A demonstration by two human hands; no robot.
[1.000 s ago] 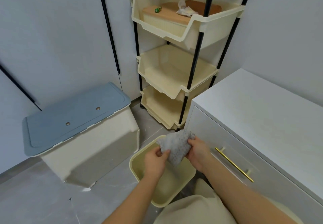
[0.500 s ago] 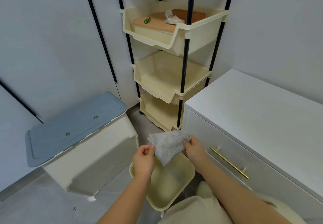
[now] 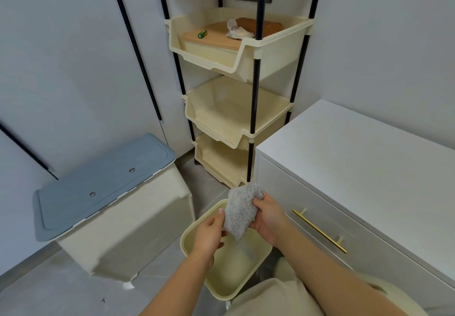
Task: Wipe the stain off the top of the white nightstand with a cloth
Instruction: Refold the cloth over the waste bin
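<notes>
A grey dotted cloth (image 3: 240, 211) hangs bunched between both hands, above a cream plastic bin (image 3: 221, 288) on the floor. My right hand (image 3: 267, 217) grips the cloth's upper right side, fingers curled round it. My left hand (image 3: 209, 233) touches its lower left edge with thumb and fingers, loosely. The white nightstand (image 3: 357, 158) stands to the right, its top bare and pale, with a gold drawer handle (image 3: 320, 232) on the front. No stain shows on the part of the top I see.
A cream storage box with a blue-grey lid (image 3: 103, 182) stands on the left floor. A three-tier cream rack (image 3: 236, 103) with black poles fills the corner; its top tray holds a green battery (image 3: 202, 34) and crumpled paper (image 3: 236, 31). White cupboard doors lie behind.
The cloth, spread between both hands half a second ago, is now bunched into my right hand. My left hand has dropped lower and let go of its pinch on the corner.
</notes>
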